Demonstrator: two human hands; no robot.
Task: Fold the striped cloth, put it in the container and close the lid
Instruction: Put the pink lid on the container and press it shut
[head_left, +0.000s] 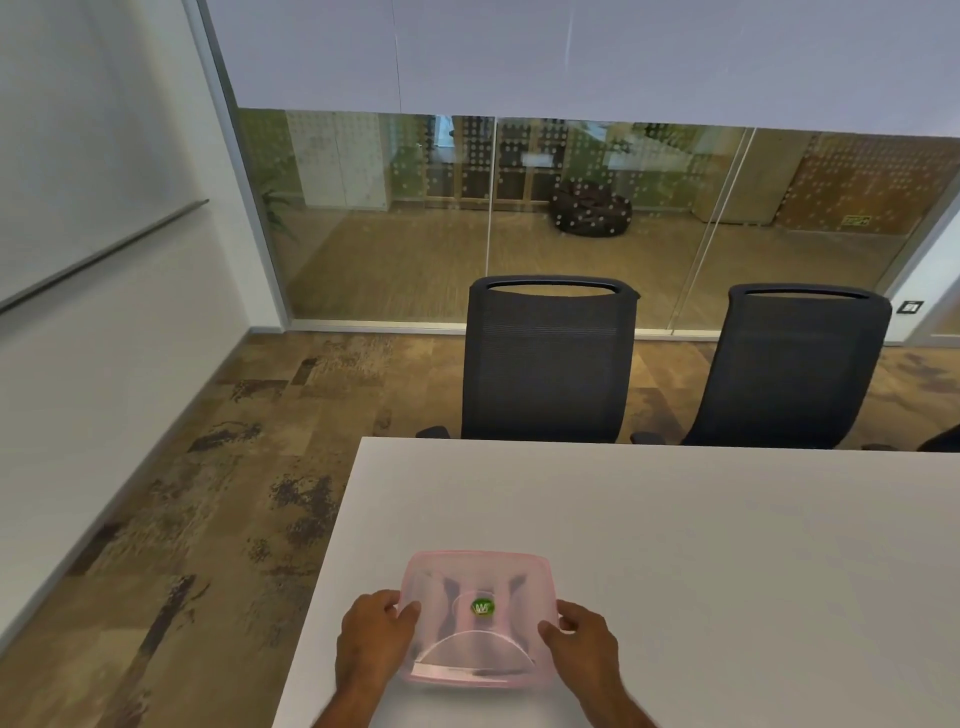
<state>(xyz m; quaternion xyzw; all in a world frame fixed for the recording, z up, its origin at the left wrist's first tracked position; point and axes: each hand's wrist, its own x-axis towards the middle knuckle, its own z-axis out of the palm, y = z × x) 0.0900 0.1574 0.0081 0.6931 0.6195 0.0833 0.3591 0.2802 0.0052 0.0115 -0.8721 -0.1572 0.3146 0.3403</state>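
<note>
A translucent pink container (475, 569) with its lid on sits near the front left of the white table (701, 545). Dark stripes of the cloth (451, 595) show faintly through the lid, which carries a round green sticker (482, 607). My left hand (371, 642) grips the container's left edge, thumb on the lid. On the right edge, my right hand (582, 644) holds it the same way. Both forearms enter from the bottom of the view.
Two black mesh office chairs (548, 364) (789, 369) stand pushed against the table's far edge. The table's left edge runs close to my left hand, with patterned brown carpet (208, 519) beyond it. A glass wall (519, 218) closes the room behind the chairs.
</note>
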